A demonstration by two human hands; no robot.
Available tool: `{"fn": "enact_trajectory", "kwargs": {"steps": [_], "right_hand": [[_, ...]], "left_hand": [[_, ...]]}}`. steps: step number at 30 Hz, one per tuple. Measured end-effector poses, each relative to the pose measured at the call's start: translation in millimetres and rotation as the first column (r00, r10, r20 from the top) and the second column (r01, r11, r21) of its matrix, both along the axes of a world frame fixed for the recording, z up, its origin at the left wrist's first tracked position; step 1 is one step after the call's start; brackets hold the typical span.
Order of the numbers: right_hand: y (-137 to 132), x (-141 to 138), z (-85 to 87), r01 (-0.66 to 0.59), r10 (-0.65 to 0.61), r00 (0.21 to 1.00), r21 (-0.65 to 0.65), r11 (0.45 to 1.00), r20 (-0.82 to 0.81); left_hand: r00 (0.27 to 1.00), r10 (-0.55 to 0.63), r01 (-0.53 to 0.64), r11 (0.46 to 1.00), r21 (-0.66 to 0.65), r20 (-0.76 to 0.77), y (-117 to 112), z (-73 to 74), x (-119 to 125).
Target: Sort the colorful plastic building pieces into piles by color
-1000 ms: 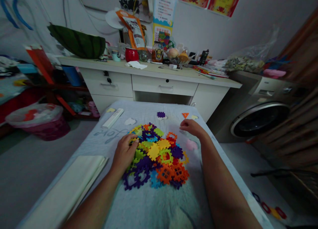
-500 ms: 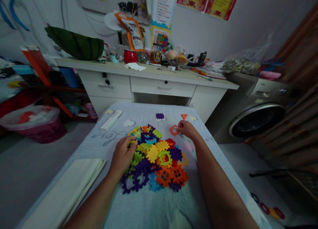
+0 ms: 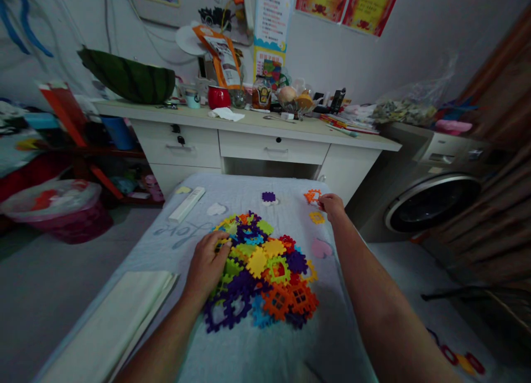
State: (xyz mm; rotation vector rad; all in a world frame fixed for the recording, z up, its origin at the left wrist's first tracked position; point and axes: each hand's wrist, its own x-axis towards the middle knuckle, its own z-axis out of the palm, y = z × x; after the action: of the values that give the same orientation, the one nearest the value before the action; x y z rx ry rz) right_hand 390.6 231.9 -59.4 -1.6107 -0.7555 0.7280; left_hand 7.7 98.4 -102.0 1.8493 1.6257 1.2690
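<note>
A heap of colourful notched plastic interlocking pieces (image 3: 257, 261) lies on the cloth-covered table (image 3: 332, 338). My left hand (image 3: 209, 258) rests against the heap's left side, its fingers curved over the edge pieces and its thumb apart. Toward the far right corner, my right hand (image 3: 332, 204) pinches an orange interlocking piece (image 3: 315, 197), which overlaps an orange triangular piece. Just below that hand lies a yellow-orange frame piece (image 3: 317, 217). A purple square piece (image 3: 269, 196) sits alone near the far edge.
A white oblong object (image 3: 186, 205) lies at the table's far left, and a folded pale cloth (image 3: 112, 316) nearer on that side. Beyond the table stands a cluttered white desk (image 3: 274, 145). A washing machine (image 3: 427, 189) is at right, a lined bin (image 3: 62, 211) at left.
My right hand has moved right and away from me, carrying the orange piece from beside the heap to the orange triangle. The yellow-orange piece now shows. My left hand stays at the heap.
</note>
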Motion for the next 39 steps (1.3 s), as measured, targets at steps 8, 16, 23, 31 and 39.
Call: {"fn": "enact_trajectory", "kwargs": {"steps": [8, 16, 23, 31, 39], "right_hand": [[30, 8, -12.4, 0.098, -0.097, 0.995, -0.079, 0.992, 0.015], [18, 5, -4.7, 0.092, -0.093, 0.996, -0.036, 0.995, -0.016], [-33, -26, 20.7, -0.305, 0.305, 0.952, 0.065, 0.95, 0.013], [-77, -66, 30.5, -0.756, 0.885, 0.322, -0.472, 0.455, 0.337], [-88, -68, 22.6, -0.877, 0.918, 0.389, -0.274, 0.395, 0.079]], "left_hand": [[1.0, 0.002, -0.002, 1.0, 0.009, 0.008, 0, -2.4, 0], [1.0, 0.009, -0.009, 1.0, 0.01, 0.007, 0, -0.9, 1], [1.0, -0.003, 0.003, 1.0, 0.003, -0.004, 0, -2.6, 0], [1.0, 0.001, -0.001, 1.0, 0.009, -0.02, -1, -1.6, 0], [1.0, 0.0, 0.0, 1.0, 0.007, -0.016, -2, 1.1, 1]]}}
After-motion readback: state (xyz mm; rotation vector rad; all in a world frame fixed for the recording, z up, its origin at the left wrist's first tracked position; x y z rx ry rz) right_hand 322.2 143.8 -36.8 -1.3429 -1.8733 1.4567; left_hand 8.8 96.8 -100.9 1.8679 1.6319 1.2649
